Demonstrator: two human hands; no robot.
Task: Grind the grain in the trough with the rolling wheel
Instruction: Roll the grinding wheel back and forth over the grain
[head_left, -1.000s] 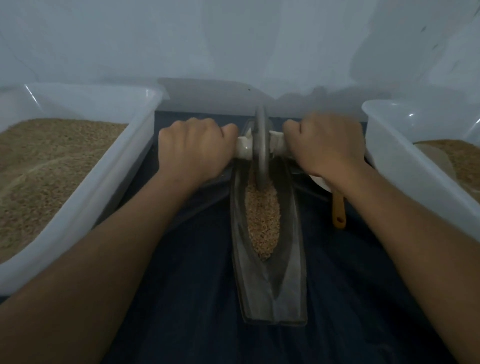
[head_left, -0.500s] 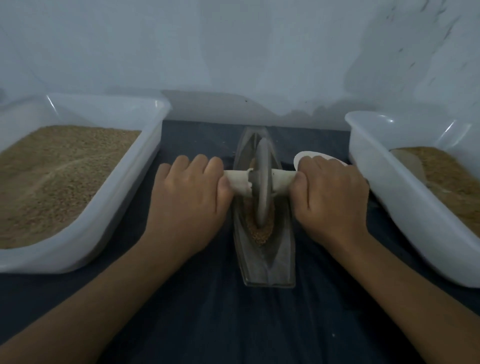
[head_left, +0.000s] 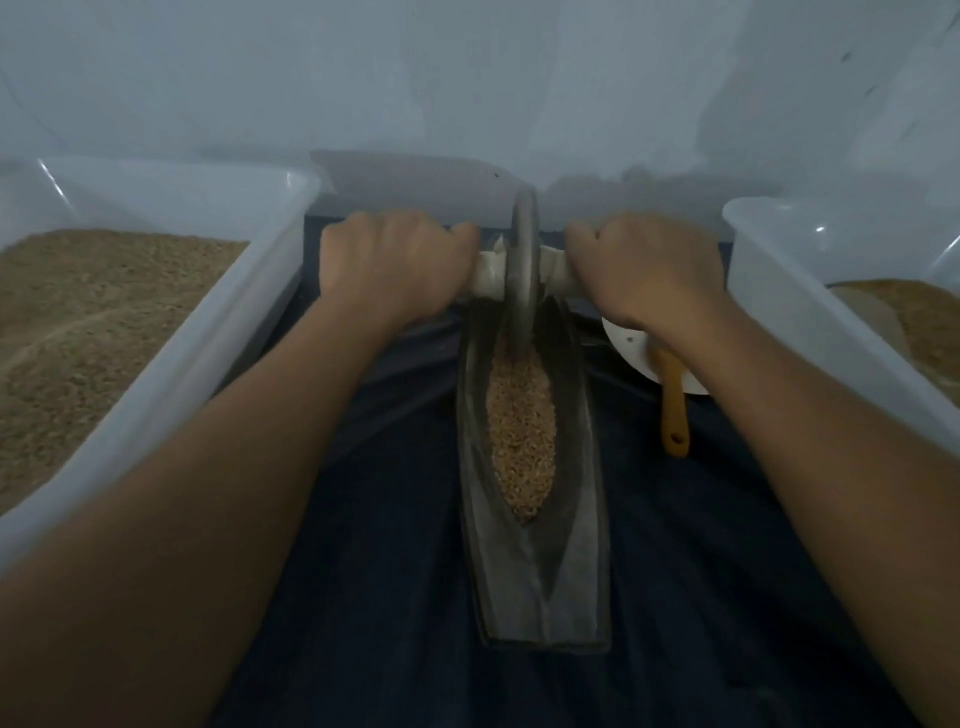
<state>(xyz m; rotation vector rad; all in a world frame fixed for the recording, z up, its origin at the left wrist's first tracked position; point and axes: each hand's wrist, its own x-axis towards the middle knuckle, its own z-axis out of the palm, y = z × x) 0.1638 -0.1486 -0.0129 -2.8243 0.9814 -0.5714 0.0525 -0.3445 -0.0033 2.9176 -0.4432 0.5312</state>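
The rolling wheel (head_left: 522, 270) stood upright on its edge at the far end of the trough (head_left: 535, 519), its rim down in the groove. It looked like a thin, heavy disc of stone or metal, stiff and unlikely to give, so the sensible hold was the pale axle (head_left: 491, 273) that ran through its centre. The left hand (head_left: 395, 265) was wrapped in a fist round the axle's left end and the right hand (head_left: 644, 270) round its right end, knuckles up, both close against the disc. The grain (head_left: 522, 426) lay loose in the long, boat-shaped trough, from the wheel back toward the near end; it would probably slide and pile up before the rim rather than resist.

The trough rested on a dark cloth (head_left: 363, 597) covering the desk. A left tub (head_left: 156, 364) and a right tub (head_left: 831, 322), both translucent, held more grain. Beside the right wrist lay a white dish (head_left: 631, 353) with a wooden handle (head_left: 674, 415) sticking out.

The axle ends were hidden inside the fists, and the wheel's contact with the grain was too dim to make out.
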